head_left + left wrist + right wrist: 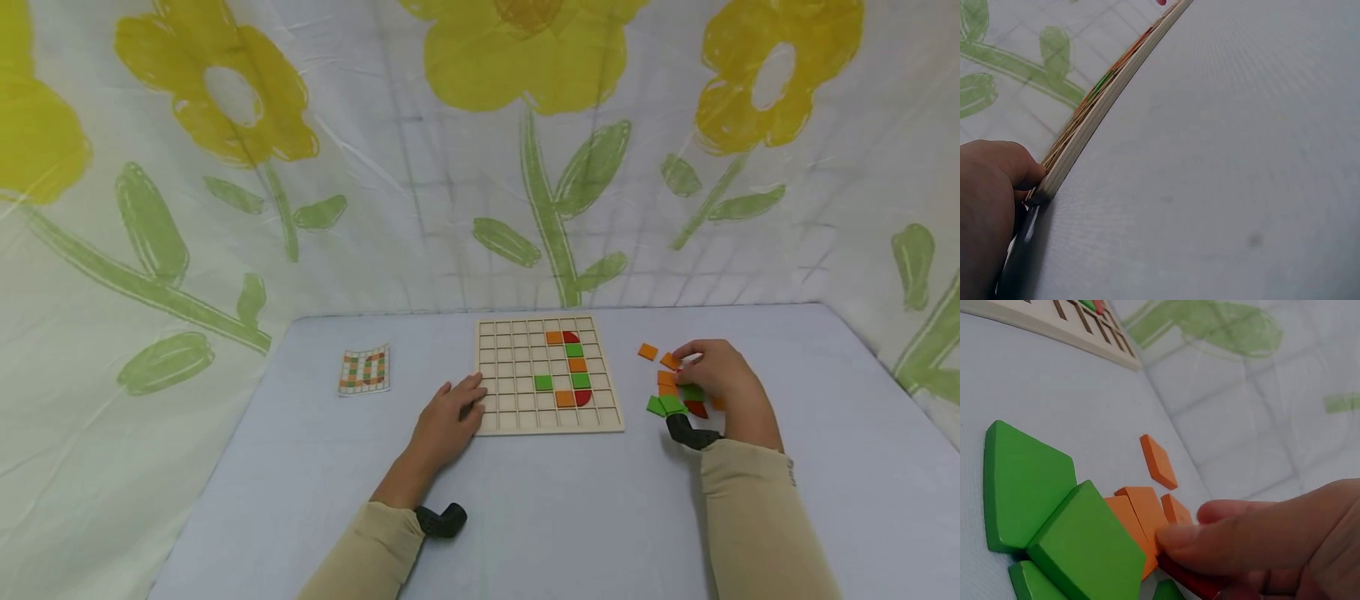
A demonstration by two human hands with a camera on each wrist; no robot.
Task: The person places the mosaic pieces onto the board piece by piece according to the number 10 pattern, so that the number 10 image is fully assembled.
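Observation:
My left hand rests at the left edge of a wooden grid board, relaxed fingertips touching its rim. In the left wrist view a fingertip lies at the board's corner. Orange, green and red tiles sit in the right half of the grid. To the right of the board, my right hand reaches into a loose pile of tiles. Its thumb touches an orange tile, above a dark red tile. Whether the fingers pinch the red tile, I cannot tell.
A small pattern card with a coloured grid lies left of the board. Several green tiles overlap at the pile's near side, and a lone orange tile lies at its far left. Behind the table hangs a flowered cloth.

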